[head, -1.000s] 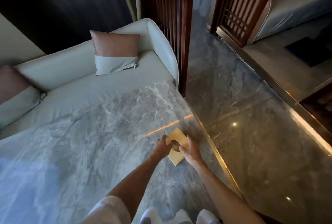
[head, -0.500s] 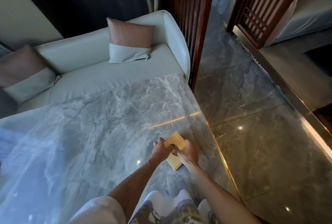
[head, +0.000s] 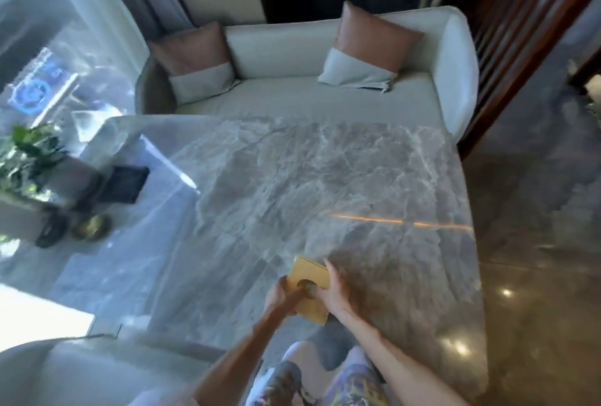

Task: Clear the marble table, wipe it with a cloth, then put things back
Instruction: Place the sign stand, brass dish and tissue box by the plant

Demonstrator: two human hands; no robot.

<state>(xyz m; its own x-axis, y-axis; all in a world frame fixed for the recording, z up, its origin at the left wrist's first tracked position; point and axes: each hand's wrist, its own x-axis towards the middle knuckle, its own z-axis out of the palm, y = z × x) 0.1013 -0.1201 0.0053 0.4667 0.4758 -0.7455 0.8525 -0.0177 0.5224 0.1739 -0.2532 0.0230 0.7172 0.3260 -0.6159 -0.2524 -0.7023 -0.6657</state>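
Nearest: two bare forearms reach fwd over patterned clothing at bottom edge; left hand grips the left side of a flat square gold-coloured box w/ a round hole in its top, fingers curled round its edge; right hand clasps the right side, fingers spread along the far corner, thumb near the hole; box sits low over the near part of the grey veined marble table, can't tell if touching or just above it; a thin orange light streak lies across the slab beyond the hands, to the right; far left on the table, blurred: a small brass-coloured bowl, a dark flat rectangular item, a green leafy plant; behind the table a pale cream sofa w/ two pink-and-white cushions, left one, right one; dark wooden slatted screen at far right.
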